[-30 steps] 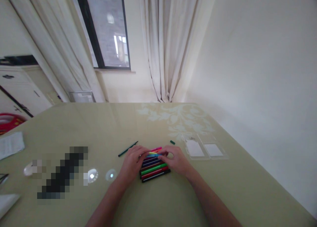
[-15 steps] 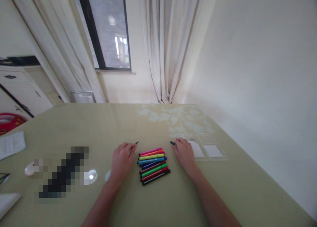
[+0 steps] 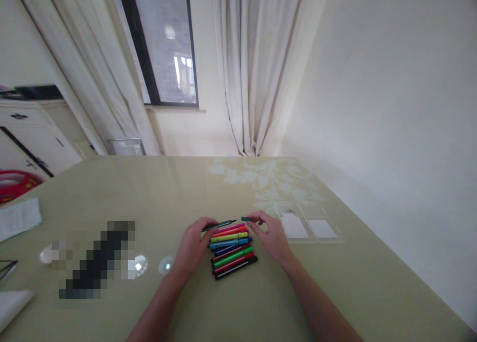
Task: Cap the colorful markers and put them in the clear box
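Observation:
My left hand (image 3: 196,240) is closed on an uncapped dark green marker (image 3: 221,224), its bare tip pointing right. In my right hand (image 3: 267,231) is a small dark green cap (image 3: 246,218), pinched between thumb and fingers. A short gap separates the marker's tip from the cap. Below and between my hands lies a row of capped markers in several colours. A pink one (image 3: 233,228) is at the far end, a bright green one (image 3: 233,260) further down, and a black one (image 3: 236,268) nearest me.
Right of my right hand, a clear plastic case (image 3: 311,241) with white inserts lies on the glossy table (image 3: 149,193). At left are a blurred-out dark object (image 3: 97,262), a folded white packet (image 3: 20,217) and a pale rounded item (image 3: 46,255). A wall (image 3: 402,133) borders the right side.
Both hands have moved inward, bringing the marker and cap close together above the row. More of the dark green marker now shows past my left fingers.

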